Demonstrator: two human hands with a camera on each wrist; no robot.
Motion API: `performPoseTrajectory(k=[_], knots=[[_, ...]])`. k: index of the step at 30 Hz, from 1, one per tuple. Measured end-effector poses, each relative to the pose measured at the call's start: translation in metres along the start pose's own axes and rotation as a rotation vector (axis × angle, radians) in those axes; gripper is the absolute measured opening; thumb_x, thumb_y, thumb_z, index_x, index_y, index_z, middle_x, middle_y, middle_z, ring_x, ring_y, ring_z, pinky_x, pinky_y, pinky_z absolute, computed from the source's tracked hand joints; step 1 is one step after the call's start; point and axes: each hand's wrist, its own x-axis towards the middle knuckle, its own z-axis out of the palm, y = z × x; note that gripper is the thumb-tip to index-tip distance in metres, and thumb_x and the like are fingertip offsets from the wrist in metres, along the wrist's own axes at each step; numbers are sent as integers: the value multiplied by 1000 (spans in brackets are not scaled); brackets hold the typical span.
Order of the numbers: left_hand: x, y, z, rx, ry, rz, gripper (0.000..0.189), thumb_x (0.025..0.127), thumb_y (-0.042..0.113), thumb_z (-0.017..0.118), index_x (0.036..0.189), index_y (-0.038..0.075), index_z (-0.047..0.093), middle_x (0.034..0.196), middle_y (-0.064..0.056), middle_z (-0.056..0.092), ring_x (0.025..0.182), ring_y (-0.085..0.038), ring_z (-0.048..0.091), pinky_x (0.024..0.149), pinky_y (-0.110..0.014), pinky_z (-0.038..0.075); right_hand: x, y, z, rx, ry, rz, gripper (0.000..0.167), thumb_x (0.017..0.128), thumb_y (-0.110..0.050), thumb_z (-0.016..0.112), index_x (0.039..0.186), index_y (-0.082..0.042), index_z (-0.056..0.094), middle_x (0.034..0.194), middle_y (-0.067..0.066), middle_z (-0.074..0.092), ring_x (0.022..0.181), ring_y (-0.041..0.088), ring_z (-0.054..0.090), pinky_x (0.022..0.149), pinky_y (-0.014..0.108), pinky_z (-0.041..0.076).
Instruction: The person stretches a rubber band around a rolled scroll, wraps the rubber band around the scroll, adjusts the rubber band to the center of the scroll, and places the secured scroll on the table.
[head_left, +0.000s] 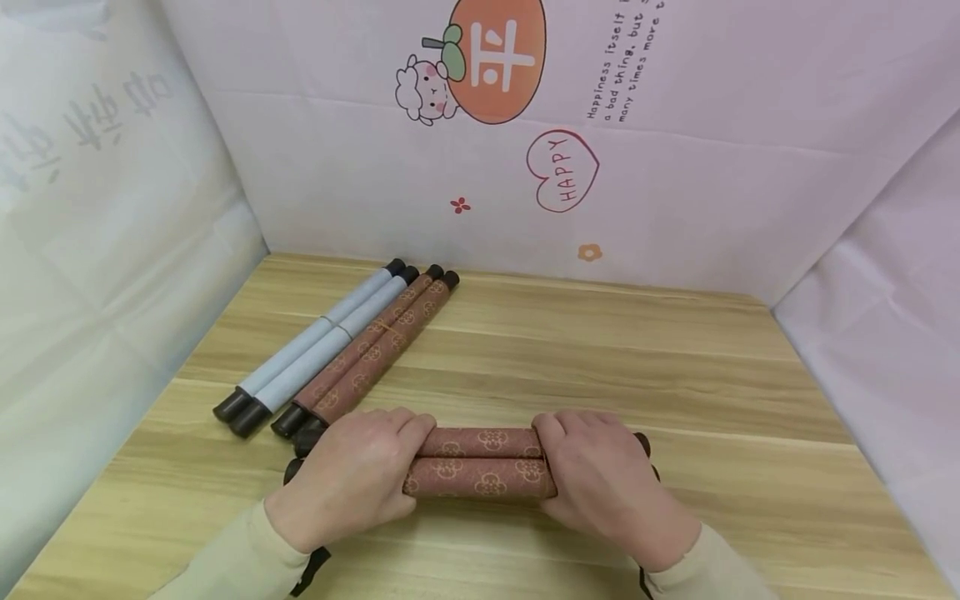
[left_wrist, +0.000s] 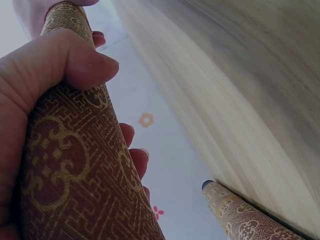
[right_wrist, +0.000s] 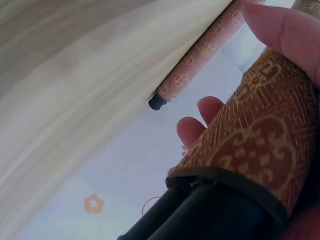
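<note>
Both hands grip a brown-red scroll with gold flower patterns, rolled up as two rolls side by side. It lies crosswise near the front of the wooden table in the head view. My left hand wraps round its left part, and my right hand round its right part. In the left wrist view, a thumb presses along the near side of the patterned roll, with fingertips showing on the far side. Black rod ends stick out of the scroll in the right wrist view.
A light blue scroll lies slanted on the left of the wooden table, its two rolls tied. Right beside it lies another brown-red patterned scroll with black ends. White printed cloth hangs behind the table and at both sides.
</note>
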Motion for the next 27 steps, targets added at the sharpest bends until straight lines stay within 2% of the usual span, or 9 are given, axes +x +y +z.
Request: performPoseTrajectory(k=[8,13,19,27], knots=[[1,2,-1,7,-8,1,60,56,27,88,110,10,68,92,-1,71,76,-20,68,67,-38,57,1,-6,5,-29,-6,2,66,57,-40,91,107,-7,62,90,5,67,82,23,69,77,42,60],[2,5,1,0,-8,10,60,56,28,88,109,10,68,93,-1,71,76,-20,68,65,-39,56,3,-13,6,-1,0,16,68,55,-43,91,106,-9,62,90,4,67,82,22,69,78,42,59],[4,8,5,-1,16,12,58,55,29,88,106,12,67,89,0,69,72,-18,67,60,-38,54,7,-24,6,-24,20,-5,70,56,-46,91,106,-8,61,88,5,67,80,23,68,75,40,59],[7,13,7,-9,26,30,56,55,27,86,105,12,68,87,0,68,66,-17,64,57,-36,52,13,-36,10,0,46,4,75,62,-64,88,106,-9,63,87,4,68,76,22,69,68,39,59]])
